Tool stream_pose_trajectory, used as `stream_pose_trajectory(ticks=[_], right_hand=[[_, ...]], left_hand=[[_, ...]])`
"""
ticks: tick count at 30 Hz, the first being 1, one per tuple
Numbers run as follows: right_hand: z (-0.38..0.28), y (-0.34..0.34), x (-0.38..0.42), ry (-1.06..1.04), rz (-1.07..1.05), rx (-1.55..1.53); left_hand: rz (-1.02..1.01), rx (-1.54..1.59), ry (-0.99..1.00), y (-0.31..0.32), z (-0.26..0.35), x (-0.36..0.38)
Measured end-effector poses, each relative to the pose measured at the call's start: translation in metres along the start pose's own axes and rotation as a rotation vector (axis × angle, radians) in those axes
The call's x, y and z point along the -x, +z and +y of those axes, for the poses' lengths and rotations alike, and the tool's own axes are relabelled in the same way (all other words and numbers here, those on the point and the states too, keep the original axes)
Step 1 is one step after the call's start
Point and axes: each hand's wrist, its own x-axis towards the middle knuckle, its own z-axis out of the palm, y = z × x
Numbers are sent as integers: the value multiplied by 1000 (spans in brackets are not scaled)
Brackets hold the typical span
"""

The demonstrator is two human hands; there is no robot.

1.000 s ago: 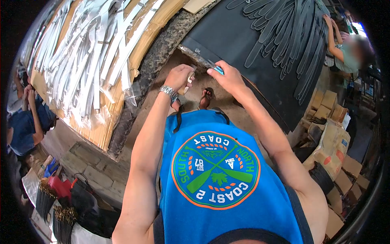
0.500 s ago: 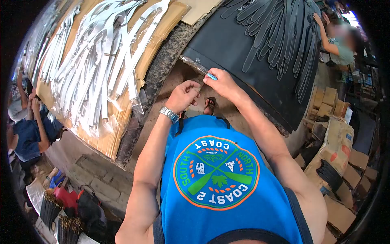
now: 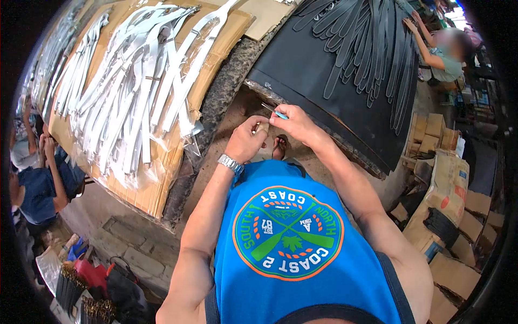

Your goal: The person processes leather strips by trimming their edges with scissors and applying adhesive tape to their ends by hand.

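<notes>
Left hand: closed in a pinch around what looks like a small pale piece; its exact shape is hidden by the fingers.
Right hand: fingers drawn narrow on a slim blue-handled tool, just beside the left fingertips.
Metal tip: angled away from the torso, close to the left hand; whether it touches anything, I cannot tell.
Good handling: a short, firm grip near the tip would probably give the finest control, with left fingertips clear of its line and both wrists steady.
Watch: metal band on the left wrist.
White straps: heaped over cardboard on the left, some in clear plastic.
Dark straps: fanned across a black sheet on the right.
Co-worker: at the far right, hands by the dark straps.
</notes>
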Motion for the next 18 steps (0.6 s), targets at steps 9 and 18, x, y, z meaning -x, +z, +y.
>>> stream_pose_trajectory(ticks=[9, 18], right_hand=[[-7, 3, 5, -25, -26, -31], [-28, 6, 33, -133, 342, 141]], left_hand=[[120, 29, 31, -2, 14, 14], [134, 158, 3, 1, 19, 15]])
